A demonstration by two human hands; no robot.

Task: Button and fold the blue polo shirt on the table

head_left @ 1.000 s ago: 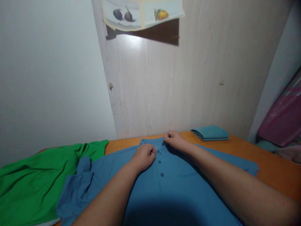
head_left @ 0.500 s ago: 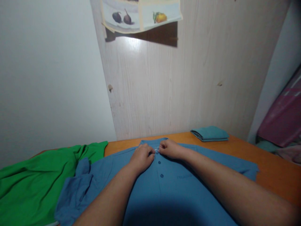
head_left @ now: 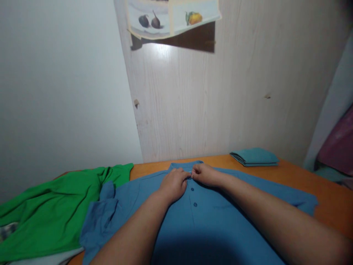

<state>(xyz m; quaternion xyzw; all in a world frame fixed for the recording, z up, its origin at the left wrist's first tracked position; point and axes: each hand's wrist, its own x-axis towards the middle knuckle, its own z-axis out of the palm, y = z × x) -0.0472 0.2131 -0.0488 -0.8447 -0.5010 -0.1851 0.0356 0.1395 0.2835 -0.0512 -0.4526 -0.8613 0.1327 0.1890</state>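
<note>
A blue polo shirt (head_left: 209, 221) lies spread face up on an orange wooden table (head_left: 325, 191), collar toward the wall. My left hand (head_left: 174, 183) and my right hand (head_left: 204, 173) meet at the top of its button placket, just under the collar. Both hands are closed, fingertips pinching the shirt fabric there. Two dark buttons (head_left: 193, 197) show below the hands. The shirt's left sleeve is crumpled near the green cloth.
A green garment (head_left: 52, 209) lies bunched at the table's left end, over something white. A folded teal cloth (head_left: 255, 156) sits at the back right. A pale wood panel (head_left: 206, 99) with a fruit picture stands behind the table; pink bedding (head_left: 339, 151) lies at the far right.
My right hand has moved left from the collar's right side to meet my left hand at the placket top. The camera has shifted slightly.
</note>
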